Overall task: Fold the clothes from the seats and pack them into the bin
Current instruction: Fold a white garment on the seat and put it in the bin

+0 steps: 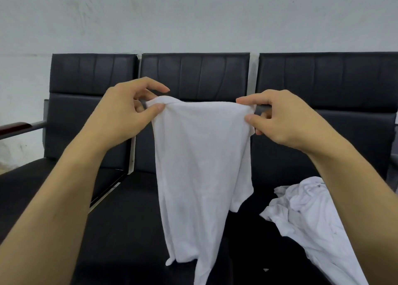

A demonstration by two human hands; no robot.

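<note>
Your left hand [127,114] pinches the white garment's [200,166] top left corner | your right hand [277,118] pinches its top right | garment hangs between them above the black seats [129,209] | crumpled white clothes [305,211] lie right.

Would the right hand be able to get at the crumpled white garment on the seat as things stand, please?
Probably not right away: the right hand pinches a top corner of the hanging white garment. The crumpled white garment lies below that arm with nothing over it.
</note>
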